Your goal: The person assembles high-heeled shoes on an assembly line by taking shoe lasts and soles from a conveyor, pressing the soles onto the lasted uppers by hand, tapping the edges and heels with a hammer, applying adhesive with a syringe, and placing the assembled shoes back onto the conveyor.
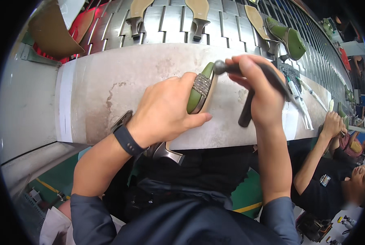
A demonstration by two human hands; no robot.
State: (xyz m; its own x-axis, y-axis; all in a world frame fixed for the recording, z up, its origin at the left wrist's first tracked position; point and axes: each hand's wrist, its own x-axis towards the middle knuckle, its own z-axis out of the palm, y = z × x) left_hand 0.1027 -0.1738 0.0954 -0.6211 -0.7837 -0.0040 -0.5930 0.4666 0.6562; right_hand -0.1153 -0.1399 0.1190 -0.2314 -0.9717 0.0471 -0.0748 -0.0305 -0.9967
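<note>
My left hand (164, 108) is wrapped round a green high-heeled shoe (195, 100) with a glittering band across it, pressing it against the pale worktop. The shoe's toe points away from me, and its metallic heel juts out below my wrist, past the near edge. In my right hand (266, 92) is a dark hammer (245, 112), gripped with the fingers closed. Its rounded striking face lies right beside the shoe's toe; whether the two touch I cannot tell. Several syringes (299, 100) lie on the worktop just right of my right hand.
Beyond the pale worktop (149, 59) runs a slatted metal conveyor (170, 24). It carries shoe soles with heels (198, 18) and another green shoe (288, 38). A brown curved panel (53, 30) stands at far left. At right, a co-worker's hands (333, 124) are near the worktop's end.
</note>
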